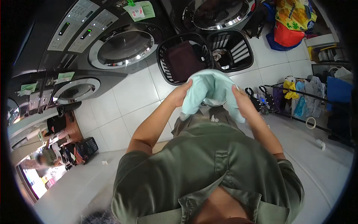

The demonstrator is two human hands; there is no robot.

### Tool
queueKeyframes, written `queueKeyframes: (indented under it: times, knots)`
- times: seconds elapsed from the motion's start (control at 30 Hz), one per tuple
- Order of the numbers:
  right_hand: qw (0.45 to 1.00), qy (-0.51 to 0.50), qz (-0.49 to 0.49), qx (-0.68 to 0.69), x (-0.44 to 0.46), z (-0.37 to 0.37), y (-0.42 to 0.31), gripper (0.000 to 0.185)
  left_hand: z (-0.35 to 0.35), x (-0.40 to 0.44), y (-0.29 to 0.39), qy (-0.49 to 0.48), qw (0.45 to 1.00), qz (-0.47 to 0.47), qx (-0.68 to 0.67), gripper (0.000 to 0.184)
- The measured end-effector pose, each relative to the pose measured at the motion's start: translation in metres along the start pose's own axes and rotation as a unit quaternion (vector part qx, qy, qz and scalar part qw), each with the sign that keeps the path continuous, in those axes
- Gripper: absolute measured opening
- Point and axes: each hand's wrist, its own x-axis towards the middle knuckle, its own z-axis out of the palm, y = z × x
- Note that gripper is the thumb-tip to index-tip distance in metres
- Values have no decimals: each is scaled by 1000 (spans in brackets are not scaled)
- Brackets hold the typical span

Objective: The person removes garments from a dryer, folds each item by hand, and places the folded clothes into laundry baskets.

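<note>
A pale mint-green garment (199,89) is stretched between my two hands in front of my body. Its upper edge arches over an opening in the middle, and its sides hang down; the exact kind of garment does not show. My left hand (182,95) is closed on its left side, thumb near the upper edge. On the opposite side, my right hand (241,100) grips the cloth near its edge. Just beyond the garment is a black laundry basket (161,65) with a folded dark maroon cloth (182,59) in it.
Another black basket (244,54) holds a few small items. Front-loading machines (125,44) line the left and far side. At right are colourful bags (292,22) and a black rack (298,89) with plastic bags. Another person (48,156) is at far left.
</note>
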Motion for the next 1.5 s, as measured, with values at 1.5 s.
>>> queueKeyframes:
  times: [1.5]
  knots:
    - [580,169,-734,-310,104,195,-909,25,380,-72,567,564,23,678,471,54]
